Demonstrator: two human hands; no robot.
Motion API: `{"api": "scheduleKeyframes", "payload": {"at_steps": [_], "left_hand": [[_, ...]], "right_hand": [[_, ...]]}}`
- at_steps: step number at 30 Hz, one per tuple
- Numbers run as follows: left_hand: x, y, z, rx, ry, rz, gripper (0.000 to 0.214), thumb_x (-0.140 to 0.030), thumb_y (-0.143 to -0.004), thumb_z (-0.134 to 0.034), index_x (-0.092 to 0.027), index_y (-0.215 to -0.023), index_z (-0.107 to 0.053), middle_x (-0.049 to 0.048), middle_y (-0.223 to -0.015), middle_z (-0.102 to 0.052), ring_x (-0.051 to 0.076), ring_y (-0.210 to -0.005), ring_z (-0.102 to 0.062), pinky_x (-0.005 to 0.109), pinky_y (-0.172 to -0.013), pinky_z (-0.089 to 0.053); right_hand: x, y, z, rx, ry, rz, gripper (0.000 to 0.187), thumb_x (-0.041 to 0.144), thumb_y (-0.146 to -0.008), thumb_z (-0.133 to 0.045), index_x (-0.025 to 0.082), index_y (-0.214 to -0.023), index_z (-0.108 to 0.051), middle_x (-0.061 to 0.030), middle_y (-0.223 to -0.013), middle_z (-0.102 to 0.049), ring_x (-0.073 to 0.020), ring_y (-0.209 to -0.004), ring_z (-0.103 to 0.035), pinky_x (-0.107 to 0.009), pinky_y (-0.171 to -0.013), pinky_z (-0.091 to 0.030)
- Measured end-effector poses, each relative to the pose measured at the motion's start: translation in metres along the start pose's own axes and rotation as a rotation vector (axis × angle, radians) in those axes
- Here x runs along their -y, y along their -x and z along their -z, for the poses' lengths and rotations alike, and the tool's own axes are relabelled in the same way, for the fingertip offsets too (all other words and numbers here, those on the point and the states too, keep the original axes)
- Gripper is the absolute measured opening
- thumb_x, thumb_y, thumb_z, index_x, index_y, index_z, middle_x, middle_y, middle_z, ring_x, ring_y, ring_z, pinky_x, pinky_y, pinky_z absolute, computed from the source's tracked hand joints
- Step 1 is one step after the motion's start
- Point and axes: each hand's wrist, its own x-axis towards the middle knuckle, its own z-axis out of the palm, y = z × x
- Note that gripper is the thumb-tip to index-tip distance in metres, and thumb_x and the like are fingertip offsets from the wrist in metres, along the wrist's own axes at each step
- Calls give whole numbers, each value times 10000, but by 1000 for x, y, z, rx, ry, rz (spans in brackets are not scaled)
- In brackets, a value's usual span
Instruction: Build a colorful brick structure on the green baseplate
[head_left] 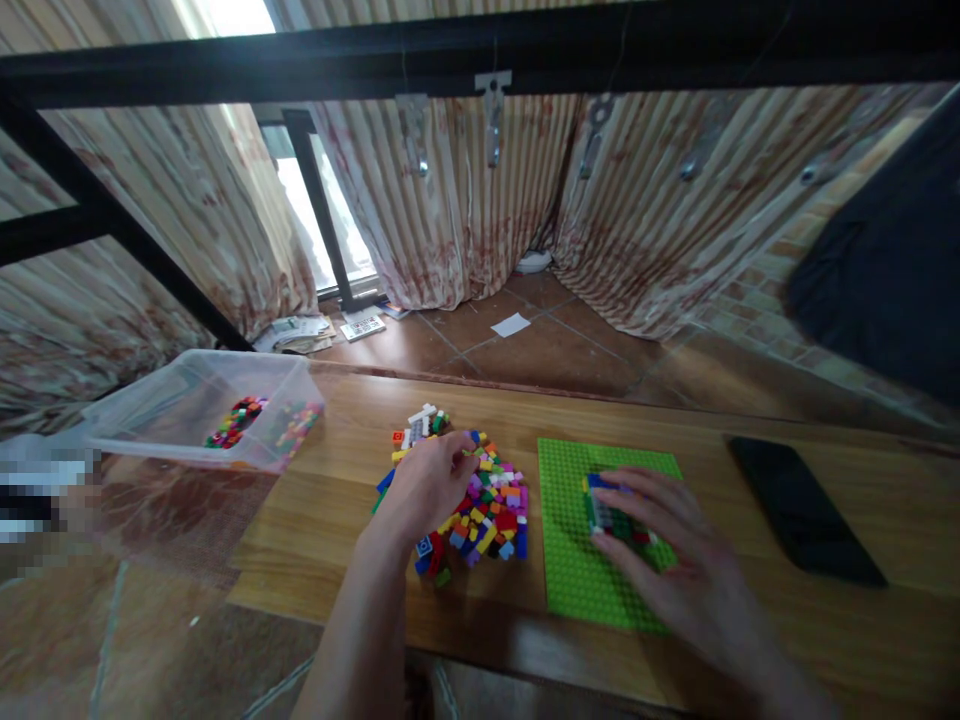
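Observation:
Over a pile of small colourful toy bricks (pixel 491 515), my left hand (pixel 435 480) reaches in with its fingers curled together. Its fingertips are partly hidden, so what they pinch cannot be made out. A green studded baseplate (pixel 566 560) lies flat to the right of the pile. On it stands a low build of toy bricks (pixel 602 510), with grey, blue, yellow and green parts showing. My right hand (pixel 675 535) is wrapped around this build, thumb at the near side and fingers over the far side. The hand hides much of the build's right part.
A dark phone (pixel 806 510) lies on the wooden table (pixel 345 450), right of the baseplate. At the left stands a clear plastic box (pixel 202 400) with more bricks inside. A black metal bar (pixel 450 65) with hanging clips crosses above the table.

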Motion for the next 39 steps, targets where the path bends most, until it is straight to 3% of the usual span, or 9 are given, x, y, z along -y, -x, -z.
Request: {"api": "scheduleKeyframes", "payload": {"at_steps": [2,4,9,20,26,34,39], "left_hand": [[1,0,0,-15,1,-2,228,-279,-869,-457,-201,-894,-669,28,-714,-648,156,-658,-563,241,-608,-357],[1,0,-2,-20,7,5,229,-291,-866,-462,-202,-893,-671,31,-712,-652,162,-666,-571,245,-620,-368],[3,0,-5,-26,17,10,205,-291,-858,-479,-207,-881,-664,31,-741,-669,166,-706,-590,243,-651,-388],[2,-1,-4,-2,-45,6,197,-288,-858,-467,-209,-878,-647,10,-666,-630,150,-630,-556,237,-588,-342],[0,-2,-6,-2,-56,-15,192,-279,-861,-477,-212,-908,-650,15,-697,-646,147,-638,-563,233,-588,-336],[-10,-2,-12,17,-32,-106,229,-262,-880,-462,-208,-972,-665,30,-734,-673,154,-655,-596,231,-599,-371],[-21,-3,-19,30,64,-205,243,-284,-900,-450,-220,-981,-671,28,-804,-688,159,-720,-620,229,-630,-410]], "right_hand": [[22,2,-13,33,-42,34,276,233,-844,-610,324,-1105,-613,-42,-1050,-658,-232,-1018,-596,-429,-904,-488],[37,5,-29,143,-88,69,261,218,-857,-594,301,-1104,-612,-50,-1044,-656,-219,-978,-603,-385,-840,-514],[45,9,-59,232,-96,103,296,190,-852,-598,255,-1141,-586,-76,-1081,-625,-225,-975,-578,-379,-813,-508],[49,4,-71,289,-41,80,82,184,-881,-560,203,-953,-596,-62,-992,-620,-220,-921,-545,-379,-796,-460],[53,7,-64,236,-164,54,63,193,-900,-542,199,-952,-576,-39,-894,-641,-189,-854,-580,-333,-757,-474],[44,13,-38,69,-275,-41,232,159,-916,-507,242,-1122,-575,-27,-985,-678,-128,-906,-639,-234,-796,-511],[23,12,-10,-70,-213,-281,182,265,-893,-553,266,-1054,-638,-24,-1035,-695,-160,-959,-652,-278,-851,-511]]}}
